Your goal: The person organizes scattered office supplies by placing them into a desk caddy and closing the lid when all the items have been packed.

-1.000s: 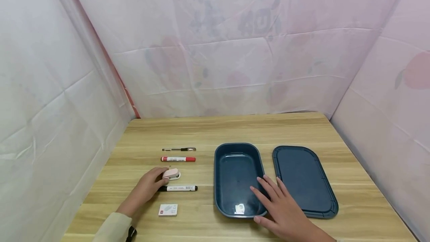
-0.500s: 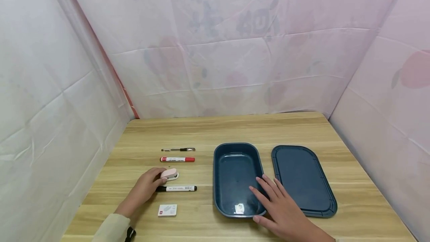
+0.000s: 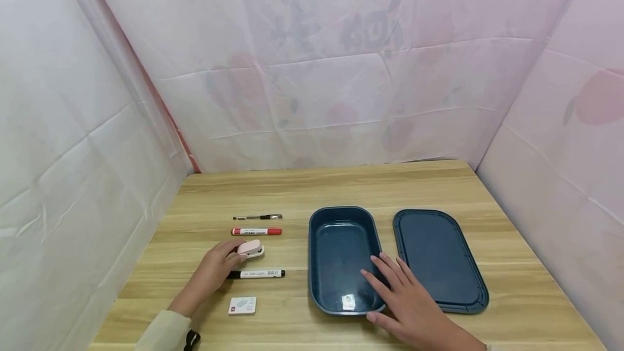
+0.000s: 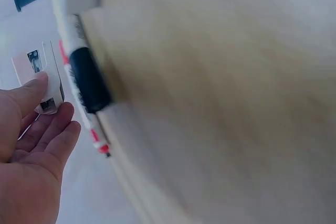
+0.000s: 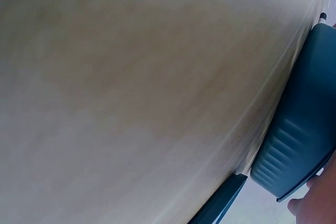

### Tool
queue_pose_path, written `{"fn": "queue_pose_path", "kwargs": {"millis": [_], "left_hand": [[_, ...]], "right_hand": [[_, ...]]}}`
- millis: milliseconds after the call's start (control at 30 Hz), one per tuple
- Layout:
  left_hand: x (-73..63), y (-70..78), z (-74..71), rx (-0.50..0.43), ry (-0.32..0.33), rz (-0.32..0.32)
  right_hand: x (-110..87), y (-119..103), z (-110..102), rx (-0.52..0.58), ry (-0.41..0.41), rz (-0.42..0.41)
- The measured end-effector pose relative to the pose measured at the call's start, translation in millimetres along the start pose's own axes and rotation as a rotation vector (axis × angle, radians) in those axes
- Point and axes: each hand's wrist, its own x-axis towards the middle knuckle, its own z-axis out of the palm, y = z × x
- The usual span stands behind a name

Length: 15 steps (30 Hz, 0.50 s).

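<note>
My left hand (image 3: 214, 267) pinches a small pink-and-white stapler (image 3: 251, 248) between thumb and fingers; the left wrist view has the thumb on the stapler (image 4: 23, 69). Just nearer to me lies a white marker (image 3: 260, 273) with a black cap, its left end partly behind the hand. Farther back lie a red-and-white marker (image 3: 257, 231) and a thin black pen (image 3: 257, 217). My right hand (image 3: 404, 299) rests with spread, fairly straight fingers over the near right rim of a dark blue plastic box (image 3: 343, 264), which has nothing in it.
A flat dark blue lid (image 3: 441, 259) lies right of the box. In front of the black-capped marker is a small white printed box (image 3: 242, 305). The wooden table (image 3: 292, 191) is bordered by hanging pale cloth (image 3: 312, 91) at the back and sides.
The stapler has moved slightly to the right and away from me in my left hand's fingers. My right hand stays at the box's rim. The head view has shifted a little.
</note>
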Motion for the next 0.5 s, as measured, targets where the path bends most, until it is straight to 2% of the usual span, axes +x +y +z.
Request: {"fn": "queue_pose_path", "kwargs": {"millis": [300, 500], "left_hand": [[7.3, 33.6, -2.1, -0.003, -0.017, 0.106], [14.9, 49.4, -1.4, -0.005, -0.018, 0.129]], "right_hand": [[1.0, -1, 0, 0.011, 0.000, -0.001], [0.4, 0, 0, -0.004, 0.011, -0.011]]}}
